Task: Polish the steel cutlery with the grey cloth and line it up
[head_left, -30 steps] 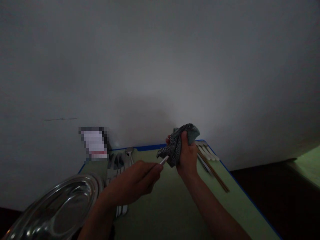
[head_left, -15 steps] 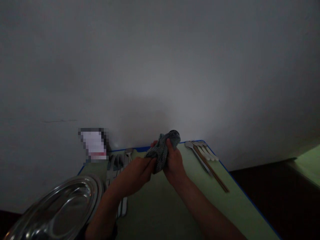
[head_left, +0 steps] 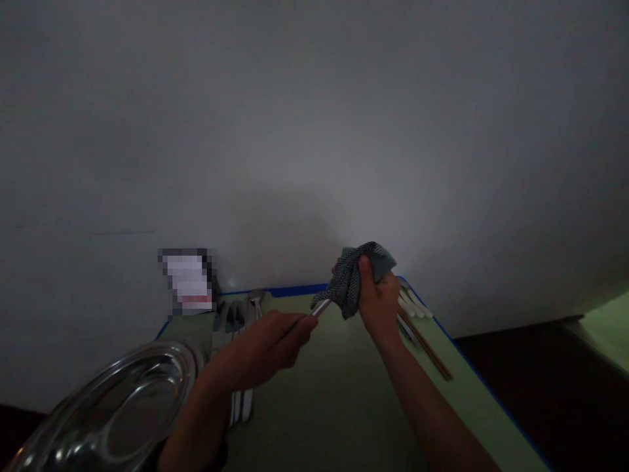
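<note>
My left hand [head_left: 275,344] is closed round the end of a slim silver handle, a piece of cutlery [head_left: 322,307] whose far end is hidden in the cloth. My right hand [head_left: 381,301] grips a grey-green patterned cloth [head_left: 348,282], thumb on top, wrapped about that far end. Both hands are raised over the pale green table [head_left: 329,393]. Below my left forearm lie several table knives [head_left: 230,314] and a silver utensil [head_left: 256,298], partly covered by the arm. Beyond my right hand are brown chopsticks [head_left: 425,344] and white-handled utensils [head_left: 415,305].
A stack of shiny oval metal trays [head_left: 142,419] takes up the table's left front. A pixelated upright panel [head_left: 189,282] leans near the back left corner. The grey wall [head_left: 314,131] rises right behind the table's blue edge [head_left: 295,290].
My right hand has moved right with the cloth, away from my left hand. A stretch of silver handle now shows between them. The cloth's far corner has spread out.
</note>
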The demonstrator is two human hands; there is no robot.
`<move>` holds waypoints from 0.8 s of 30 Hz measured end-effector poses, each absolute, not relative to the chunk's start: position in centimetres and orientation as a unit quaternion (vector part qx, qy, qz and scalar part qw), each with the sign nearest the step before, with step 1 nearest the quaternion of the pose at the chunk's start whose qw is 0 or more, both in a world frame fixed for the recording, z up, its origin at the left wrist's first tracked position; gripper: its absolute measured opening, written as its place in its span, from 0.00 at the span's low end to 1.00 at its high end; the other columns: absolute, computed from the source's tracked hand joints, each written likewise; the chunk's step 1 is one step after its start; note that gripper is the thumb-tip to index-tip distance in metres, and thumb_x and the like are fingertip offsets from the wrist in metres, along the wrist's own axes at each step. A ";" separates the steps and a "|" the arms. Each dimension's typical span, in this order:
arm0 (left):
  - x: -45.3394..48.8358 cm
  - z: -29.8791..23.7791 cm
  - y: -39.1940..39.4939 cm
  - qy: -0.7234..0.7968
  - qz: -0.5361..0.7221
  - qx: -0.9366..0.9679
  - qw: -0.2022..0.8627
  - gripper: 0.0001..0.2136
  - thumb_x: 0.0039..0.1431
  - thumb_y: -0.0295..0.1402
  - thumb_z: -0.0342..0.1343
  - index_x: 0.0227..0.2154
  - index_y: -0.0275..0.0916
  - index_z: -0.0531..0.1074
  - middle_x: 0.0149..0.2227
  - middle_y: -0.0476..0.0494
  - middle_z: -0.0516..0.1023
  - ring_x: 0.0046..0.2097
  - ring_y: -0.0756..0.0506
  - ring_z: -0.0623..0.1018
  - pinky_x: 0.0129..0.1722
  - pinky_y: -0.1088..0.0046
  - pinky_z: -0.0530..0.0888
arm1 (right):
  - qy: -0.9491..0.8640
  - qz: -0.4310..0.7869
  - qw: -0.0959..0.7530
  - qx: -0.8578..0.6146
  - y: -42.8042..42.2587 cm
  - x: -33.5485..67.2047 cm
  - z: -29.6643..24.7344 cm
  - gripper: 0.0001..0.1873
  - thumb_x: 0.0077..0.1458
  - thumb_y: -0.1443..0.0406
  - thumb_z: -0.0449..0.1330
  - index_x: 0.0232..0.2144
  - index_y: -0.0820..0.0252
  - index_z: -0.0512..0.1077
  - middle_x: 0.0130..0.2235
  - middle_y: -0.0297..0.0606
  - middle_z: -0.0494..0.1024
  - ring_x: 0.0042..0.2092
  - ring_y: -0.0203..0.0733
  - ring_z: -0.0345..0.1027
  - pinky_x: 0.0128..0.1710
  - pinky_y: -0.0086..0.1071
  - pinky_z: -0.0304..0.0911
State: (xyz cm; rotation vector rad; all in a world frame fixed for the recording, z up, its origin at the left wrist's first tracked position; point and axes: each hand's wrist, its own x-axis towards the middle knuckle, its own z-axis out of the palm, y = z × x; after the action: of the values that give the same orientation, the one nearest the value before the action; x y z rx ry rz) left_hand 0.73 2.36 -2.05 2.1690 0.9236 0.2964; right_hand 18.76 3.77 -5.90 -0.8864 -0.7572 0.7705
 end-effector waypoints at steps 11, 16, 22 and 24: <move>2.6 -3.7 3.1 0.370 0.153 0.883 0.245 0.20 0.64 0.36 0.36 0.19 0.38 0.62 0.17 0.54 0.62 0.19 0.53 0.63 0.20 0.78 0.58 | -0.196 0.509 0.765 -0.342 2.5 14.4 -5.1 0.17 0.49 0.53 0.56 0.25 0.62 0.72 0.23 0.35 0.76 0.25 0.36 0.70 0.27 0.30 0.65; 2.0 -3.7 3.4 0.377 0.152 0.866 0.292 0.19 0.63 0.37 0.36 0.21 0.37 0.65 0.17 0.54 0.64 0.19 0.53 0.65 0.19 0.78 0.60 | -0.207 0.543 0.750 -0.316 2.6 14.0 -5.4 0.15 0.47 0.53 0.58 0.24 0.60 0.70 0.22 0.34 0.75 0.25 0.36 0.70 0.28 0.30 0.65; -0.3 -1.6 2.6 0.309 0.085 0.864 0.389 0.15 0.62 0.37 0.42 0.31 0.38 0.73 0.31 0.48 0.78 0.31 0.51 0.75 0.31 0.78 0.68 | -0.193 0.541 0.764 -0.295 2.8 14.8 -4.9 0.14 0.47 0.55 0.59 0.26 0.60 0.70 0.24 0.32 0.75 0.27 0.34 0.69 0.30 0.29 0.64; -0.5 -1.4 2.7 0.314 0.094 0.864 0.382 0.14 0.61 0.36 0.44 0.31 0.39 0.75 0.31 0.48 0.79 0.32 0.51 0.75 0.31 0.79 0.68 | -0.178 0.542 0.767 -0.294 2.7 14.8 -4.9 0.13 0.46 0.55 0.60 0.26 0.60 0.70 0.24 0.30 0.74 0.26 0.32 0.67 0.29 0.27 0.63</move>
State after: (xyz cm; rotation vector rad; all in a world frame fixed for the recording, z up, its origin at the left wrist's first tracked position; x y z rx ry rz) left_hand -0.45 2.67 -1.42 2.2044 0.8008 0.2390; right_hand 14.83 2.68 -4.91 -0.6386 -0.3873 1.1772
